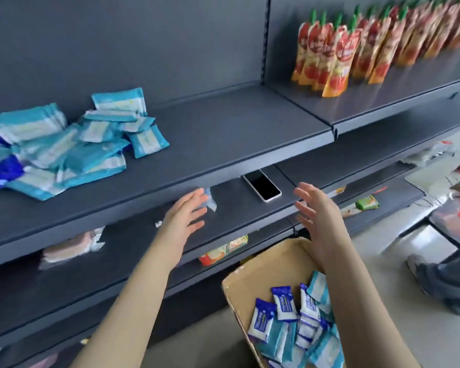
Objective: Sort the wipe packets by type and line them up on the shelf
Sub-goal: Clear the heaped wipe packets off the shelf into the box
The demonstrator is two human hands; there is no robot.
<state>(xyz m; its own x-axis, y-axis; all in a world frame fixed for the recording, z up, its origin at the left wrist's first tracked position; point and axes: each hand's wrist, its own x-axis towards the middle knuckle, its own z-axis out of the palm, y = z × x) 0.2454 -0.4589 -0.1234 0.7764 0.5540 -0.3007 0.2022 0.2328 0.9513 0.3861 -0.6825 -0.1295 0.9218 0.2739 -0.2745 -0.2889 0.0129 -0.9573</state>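
In the head view, both hands are raised in front of the shelves with fingers spread and nothing in them. The left hand (187, 212) hovers near the front edge of the shelf (223, 134), and the right hand (314, 205) is above the cardboard box (252, 274). The wipe packets are in two places: a loose, mixed heap (64, 144) lies on the left part of the shelf, with light blue and dark blue ones together, and more packets (290, 322) wait in the box, near and right.

The heap reaches close to the front edge, so I think a careless push can drop packets to the floor. The two types look similar and may be mixed again. A phone (262, 184) lies on the lower shelf, between the hands, and a reaching arm can knock it.
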